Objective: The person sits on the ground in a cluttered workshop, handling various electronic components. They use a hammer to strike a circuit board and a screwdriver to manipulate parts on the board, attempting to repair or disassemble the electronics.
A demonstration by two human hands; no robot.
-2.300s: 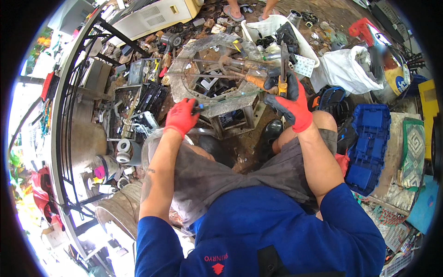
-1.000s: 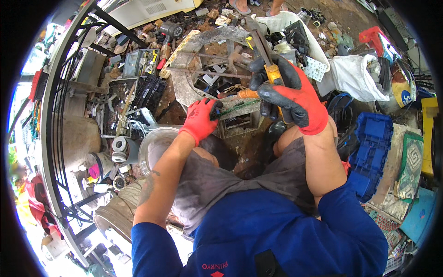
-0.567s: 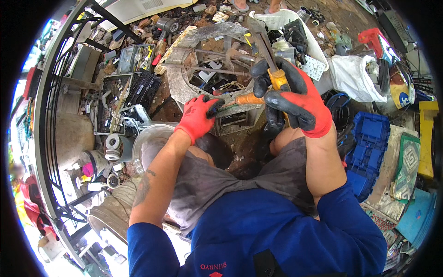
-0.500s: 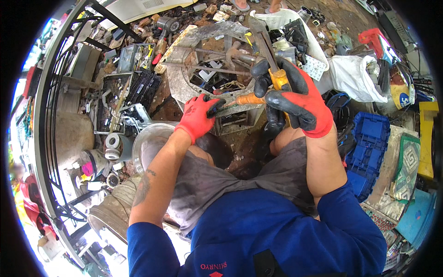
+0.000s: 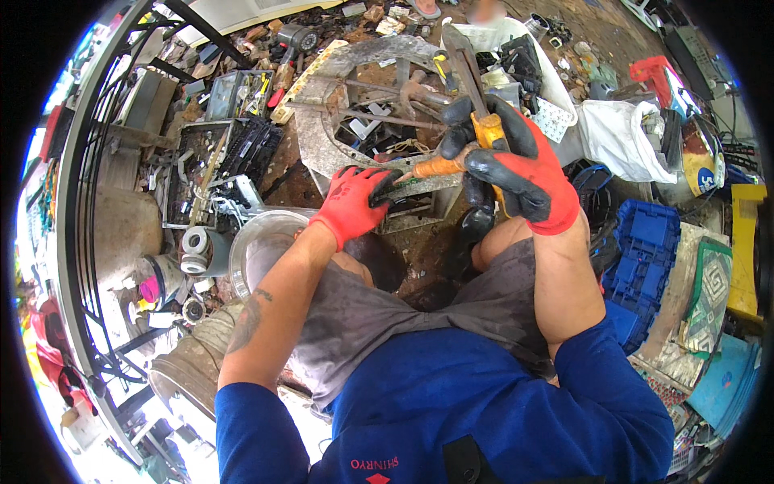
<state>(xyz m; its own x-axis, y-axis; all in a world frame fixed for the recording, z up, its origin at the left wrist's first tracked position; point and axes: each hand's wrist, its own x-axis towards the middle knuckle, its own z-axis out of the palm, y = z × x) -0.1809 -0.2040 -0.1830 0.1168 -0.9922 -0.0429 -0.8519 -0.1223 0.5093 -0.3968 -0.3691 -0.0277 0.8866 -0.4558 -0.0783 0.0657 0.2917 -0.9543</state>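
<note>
My right hand (image 5: 524, 165), in a red glove with black-coated fingers, is closed round large metal shears with yellow-orange handles (image 5: 487, 129). The long grey blades (image 5: 463, 64) point away from me, and one orange-wrapped handle (image 5: 439, 165) sticks out to the left. My left hand (image 5: 355, 203), gloved alike, rests at the near rim of a round-holed metal frame (image 5: 322, 153). Its black fingertips are curled close to that handle's tip, over a small dark and greenish piece that I cannot make out. A hammer (image 5: 419, 93) lies across the frame's opening among scraps.
A white tub (image 5: 556, 77) of scrap stands at the far right, near a white sack (image 5: 617, 137). Blue plastic cases (image 5: 642, 258) lie to the right. At left are a parts tray (image 5: 173, 189), a clear bucket (image 5: 242, 250) and a black metal rack (image 5: 76, 242).
Both hands have shifted only slightly, with the shears still in the right one. The orange-wrapped handle sits a little higher. At the top, a bystander's feet have moved partly out of view.
</note>
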